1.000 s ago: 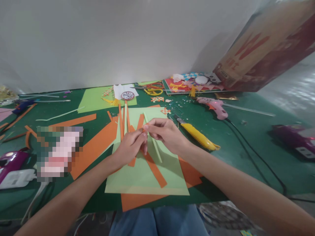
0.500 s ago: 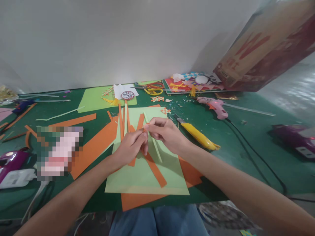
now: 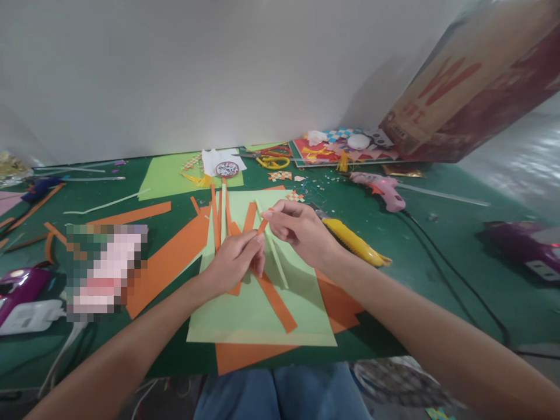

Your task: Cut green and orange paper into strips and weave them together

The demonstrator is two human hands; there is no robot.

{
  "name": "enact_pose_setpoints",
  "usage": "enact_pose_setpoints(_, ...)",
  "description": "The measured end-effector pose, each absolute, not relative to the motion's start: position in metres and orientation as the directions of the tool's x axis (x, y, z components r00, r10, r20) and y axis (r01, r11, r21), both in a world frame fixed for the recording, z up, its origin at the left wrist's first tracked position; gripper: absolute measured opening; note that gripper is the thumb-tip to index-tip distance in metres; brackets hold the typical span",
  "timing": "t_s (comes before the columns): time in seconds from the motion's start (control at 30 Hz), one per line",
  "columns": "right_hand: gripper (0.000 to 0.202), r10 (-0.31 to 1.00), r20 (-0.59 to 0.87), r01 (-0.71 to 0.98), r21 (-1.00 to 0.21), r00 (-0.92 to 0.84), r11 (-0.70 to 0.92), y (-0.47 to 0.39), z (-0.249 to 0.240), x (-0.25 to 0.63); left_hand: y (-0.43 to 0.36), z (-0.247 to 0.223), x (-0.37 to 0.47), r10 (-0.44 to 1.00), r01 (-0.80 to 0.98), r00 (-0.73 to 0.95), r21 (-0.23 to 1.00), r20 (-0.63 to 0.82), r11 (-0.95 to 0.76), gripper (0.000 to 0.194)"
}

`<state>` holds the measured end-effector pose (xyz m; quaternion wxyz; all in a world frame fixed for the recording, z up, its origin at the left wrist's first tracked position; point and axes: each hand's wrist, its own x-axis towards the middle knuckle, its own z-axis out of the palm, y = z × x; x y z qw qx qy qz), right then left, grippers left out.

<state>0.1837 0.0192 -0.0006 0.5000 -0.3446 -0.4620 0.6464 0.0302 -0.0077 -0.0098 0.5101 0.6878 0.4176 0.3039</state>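
Note:
Between my hands runs a narrow orange paper strip (image 3: 262, 225). The fingers of my left hand (image 3: 240, 256) are closed on its lower part, and my right hand (image 3: 300, 227) pinches its upper end between thumb and fingers. Both hands are over a pale green paper sheet (image 3: 262, 318). On that sheet lie a wider orange strip (image 3: 276, 303), slanting out from below my left hand, and a thin light green strip (image 3: 275, 254) beneath my right hand. More orange strips (image 3: 217, 221) lie left of my hands.
A yellow utility knife (image 3: 356, 242) lies just right of my right hand, and a pink glue gun (image 3: 380, 189) with its cord is farther right. Yellow-handled scissors (image 3: 275, 162) and a round patterned piece (image 3: 227, 169) lie behind. Orange paper (image 3: 170, 259) is at left.
My right hand has moved slightly up and to the right, away from my left hand, so more of the orange strip shows between them. My left hand has stayed nearly in place.

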Motion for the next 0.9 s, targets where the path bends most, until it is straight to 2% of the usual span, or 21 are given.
enact_pose_setpoints(0.23,0.031,0.926,-0.05,-0.198,-0.971,-0.375,-0.132,0.018,0.0008,0.1826,-0.0075,-0.0083,0.0294,0.904,0.291,0.426,0.946,0.008,-0.146,0.031)
enact_pose_setpoints(0.63,0.039,0.96,0.004,-0.256,-0.964,-0.279,-0.071,0.0209,0.0003,0.1858,-0.0076,-0.0091,0.0302,0.895,0.248,0.445,0.963,-0.017,-0.105,0.033)
enact_pose_setpoints(0.8,0.032,0.906,-0.033,-0.175,-0.978,-0.421,-0.117,0.0207,-0.0014,0.1857,-0.0086,-0.007,0.0299,0.903,0.262,0.429,0.961,-0.031,-0.092,0.032)
enact_pose_setpoints(0.9,0.032,0.903,-0.038,-0.172,-0.977,-0.429,-0.123,0.0197,-0.0026,0.1847,-0.0089,-0.0072,0.0299,0.894,0.288,0.446,0.952,-0.04,-0.101,0.029)
